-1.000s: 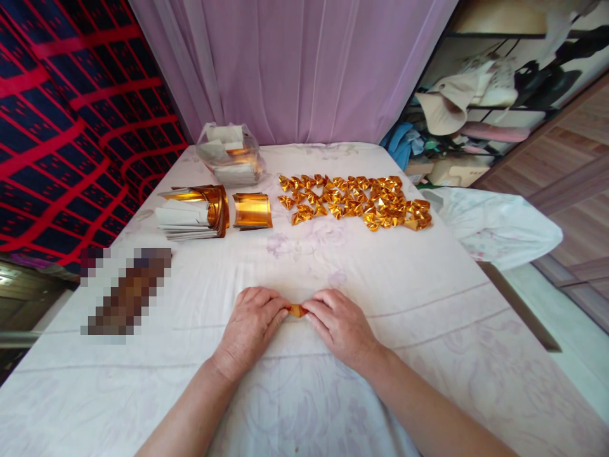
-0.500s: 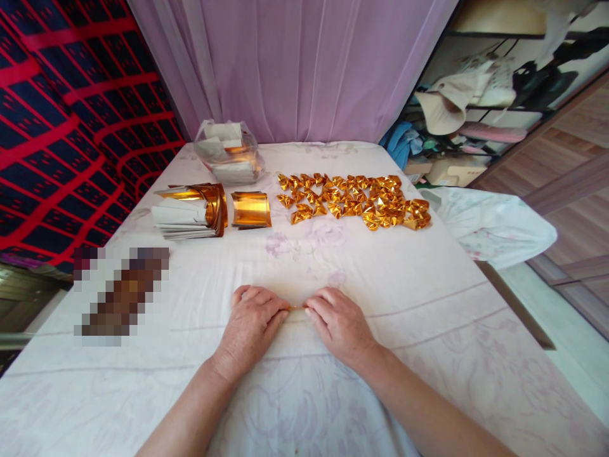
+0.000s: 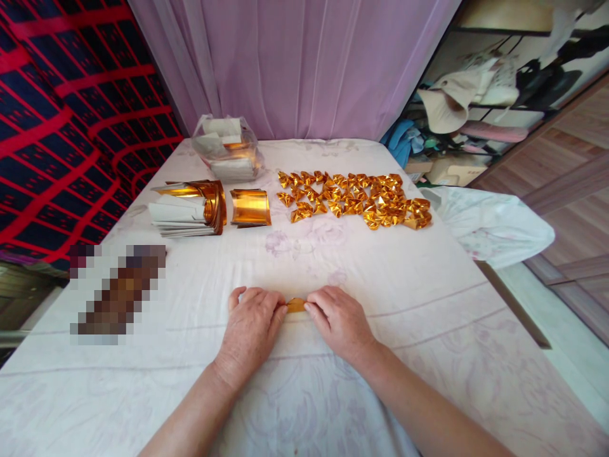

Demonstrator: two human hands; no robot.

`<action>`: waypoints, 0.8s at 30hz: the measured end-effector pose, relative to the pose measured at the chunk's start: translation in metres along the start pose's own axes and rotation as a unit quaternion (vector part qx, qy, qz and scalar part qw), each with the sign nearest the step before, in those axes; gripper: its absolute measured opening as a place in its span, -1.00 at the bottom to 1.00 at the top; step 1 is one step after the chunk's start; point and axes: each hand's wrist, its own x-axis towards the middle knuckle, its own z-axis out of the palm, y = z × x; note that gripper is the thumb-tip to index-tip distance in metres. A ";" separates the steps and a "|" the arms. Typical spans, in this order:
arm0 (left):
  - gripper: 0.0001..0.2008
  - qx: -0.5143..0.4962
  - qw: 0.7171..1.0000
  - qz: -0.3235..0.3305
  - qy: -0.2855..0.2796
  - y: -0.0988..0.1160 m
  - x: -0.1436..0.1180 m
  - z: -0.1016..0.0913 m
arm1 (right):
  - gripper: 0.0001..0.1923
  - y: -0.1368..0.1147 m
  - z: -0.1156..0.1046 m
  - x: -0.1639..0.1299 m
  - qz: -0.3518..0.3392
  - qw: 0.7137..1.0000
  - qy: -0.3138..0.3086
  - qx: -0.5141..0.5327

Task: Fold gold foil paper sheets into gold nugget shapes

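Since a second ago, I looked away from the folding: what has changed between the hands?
Little. Both hands, left hand and right hand, stay pressed to the sheet with the gold paper piece pinched between their fingertips. The piece flattened to a sliver half a second ago and now shows a bit more again. The folded gold pile and the foil stacks lie as before.

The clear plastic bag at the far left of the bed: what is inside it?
Inside the clear plastic bag are white paper pieces and some gold foil, seen through the plastic. How many pieces and what lies at the bottom cannot be seen, because the crumpled plastic and the top pieces cover them.
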 end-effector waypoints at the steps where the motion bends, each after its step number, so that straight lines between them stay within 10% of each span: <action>1: -0.83 0.009 1.000 -0.002 0.000 0.001 0.000 0.000 | -0.81 -0.001 -0.001 0.000 0.001 1.000 -0.003 -0.001; 24: -0.75 -0.015 0.998 0.007 -0.055 -0.006 -0.001 -0.006 | -0.82 -0.004 -0.007 -0.002 -0.011 0.997 -0.061 0.041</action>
